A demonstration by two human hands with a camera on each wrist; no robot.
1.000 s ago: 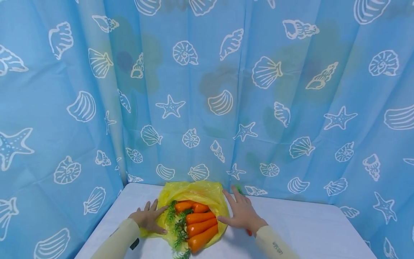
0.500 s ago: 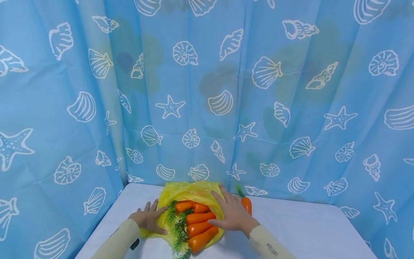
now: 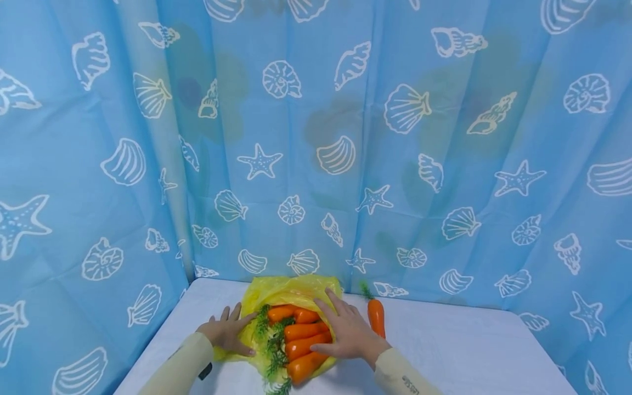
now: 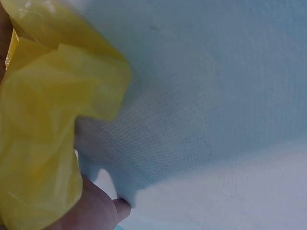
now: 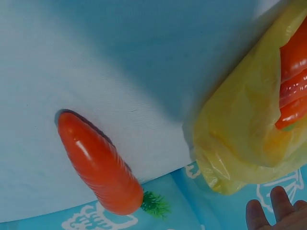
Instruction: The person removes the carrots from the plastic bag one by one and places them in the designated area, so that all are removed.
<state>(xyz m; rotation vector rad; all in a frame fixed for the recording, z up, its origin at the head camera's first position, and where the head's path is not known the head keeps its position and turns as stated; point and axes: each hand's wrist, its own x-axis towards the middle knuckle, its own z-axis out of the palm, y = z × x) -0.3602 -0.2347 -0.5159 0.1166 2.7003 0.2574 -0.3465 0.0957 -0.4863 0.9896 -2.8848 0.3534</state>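
A thin yellow plastic bag (image 3: 296,286) lies on its side, its mouth spread toward the front left. Several orange carrots (image 3: 305,349) with green leafy tops (image 3: 275,346) show in the mouth, tops pointing left. At the bag's left edge my left hand (image 3: 224,332) rests with fingers spread; in the left wrist view, loose yellow film covers part of that hand. My right hand (image 3: 351,332), fingers extended and apart, overlaps the bag's right side, its thumb over the carrots. A single carrot (image 5: 98,163) lies outside the bag, to the right of my right hand.
The white-covered table (image 3: 459,351) extends to the right of the loose carrot. A blue curtain (image 3: 316,192) with white shell prints hangs along the back and left side. A small dark object (image 3: 204,371) shows beside my left wrist.
My right hand has moved left from over the loose carrot to the bag's right side, uncovering that carrot. The left hand and the bagged carrots stay about where they were.
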